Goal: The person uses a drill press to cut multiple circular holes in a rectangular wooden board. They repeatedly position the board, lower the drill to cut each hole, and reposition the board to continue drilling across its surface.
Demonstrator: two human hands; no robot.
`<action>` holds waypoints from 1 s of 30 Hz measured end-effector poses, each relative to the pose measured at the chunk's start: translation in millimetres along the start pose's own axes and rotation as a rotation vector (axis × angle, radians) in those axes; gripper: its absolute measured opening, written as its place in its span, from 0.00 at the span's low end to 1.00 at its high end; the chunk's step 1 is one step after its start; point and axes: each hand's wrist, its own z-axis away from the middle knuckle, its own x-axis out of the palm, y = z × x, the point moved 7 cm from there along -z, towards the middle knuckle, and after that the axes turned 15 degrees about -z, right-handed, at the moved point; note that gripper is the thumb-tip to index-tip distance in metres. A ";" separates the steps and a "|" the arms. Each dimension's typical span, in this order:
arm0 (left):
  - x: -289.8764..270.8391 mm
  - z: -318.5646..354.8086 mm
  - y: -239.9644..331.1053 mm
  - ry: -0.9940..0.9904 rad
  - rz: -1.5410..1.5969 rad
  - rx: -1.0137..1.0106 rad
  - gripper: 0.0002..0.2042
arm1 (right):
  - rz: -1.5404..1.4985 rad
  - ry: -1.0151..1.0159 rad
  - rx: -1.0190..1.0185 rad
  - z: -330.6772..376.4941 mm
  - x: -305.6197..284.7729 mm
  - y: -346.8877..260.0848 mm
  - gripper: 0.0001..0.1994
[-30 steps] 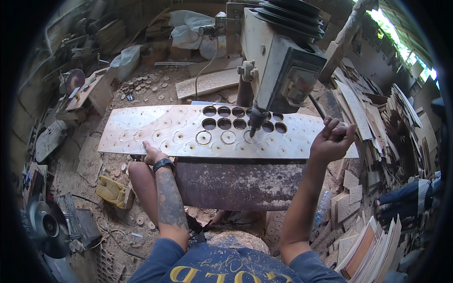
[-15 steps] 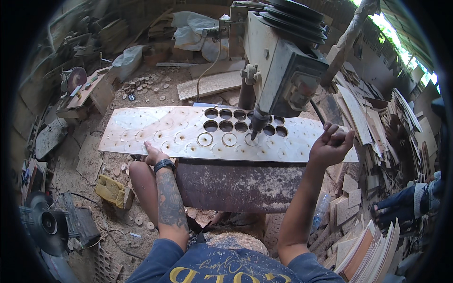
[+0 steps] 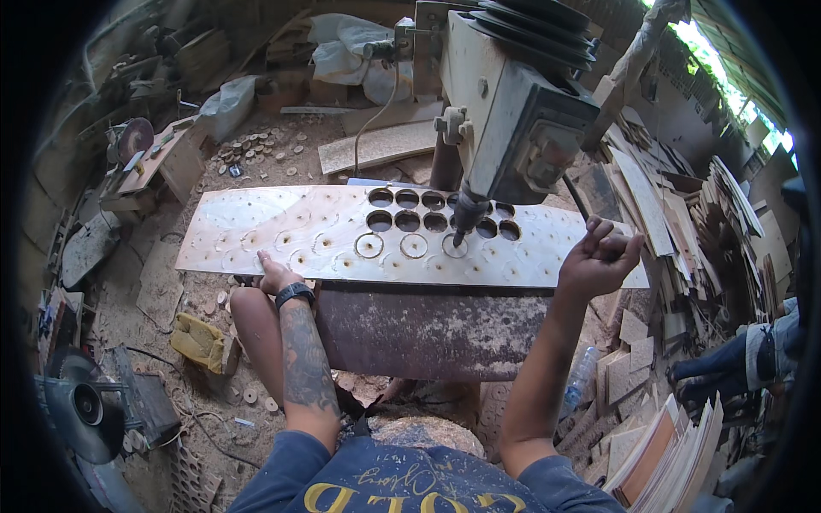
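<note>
A long pale plywood board (image 3: 282,218) lies across the drill press table (image 3: 436,329). Two rows of round holes pierce its middle, and nearer me are several cut rings and dark pilot marks. My left hand (image 3: 275,276) grips the board's near edge, thumb on top and fingers hidden beneath. The drill press (image 3: 505,111) stands over the board, its chuck (image 3: 469,209) lowered and the bit at a ring in the third row. My right hand (image 3: 601,256) is raised above the board's right end, fingers curled round the end of the dark feed lever (image 3: 574,193).
Wood offcuts (image 3: 658,214) are stacked along the right, with a plastic bottle (image 3: 581,376) near my right elbow. Another person's leg (image 3: 718,366) shows at the right. Left are a fan (image 3: 85,402), a yellow block (image 3: 198,344) and a grinding wheel (image 3: 135,141). Cut discs (image 3: 248,152) litter the floor.
The view has tilted slightly, so the board sits a little higher in the picture. Both my hands keep their holds. The other person's leg at the right has shifted.
</note>
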 end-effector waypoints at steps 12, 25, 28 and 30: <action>3.6 -6.1 -2.5 -0.018 0.037 0.027 0.25 | -0.022 0.069 0.006 0.9 -3.8 1.5 0.25; -2.1 -9.5 -3.1 0.063 -0.075 0.077 0.28 | 0.031 0.105 -0.001 -6.9 2.3 -2.4 0.26; -1.4 -5.7 0.6 0.035 -0.045 0.079 0.28 | 0.031 0.101 0.013 -8.2 2.2 -2.3 0.26; -1.6 -0.5 1.5 -0.003 -0.047 0.037 0.26 | 0.028 0.106 0.013 -5.6 0.7 -2.8 0.26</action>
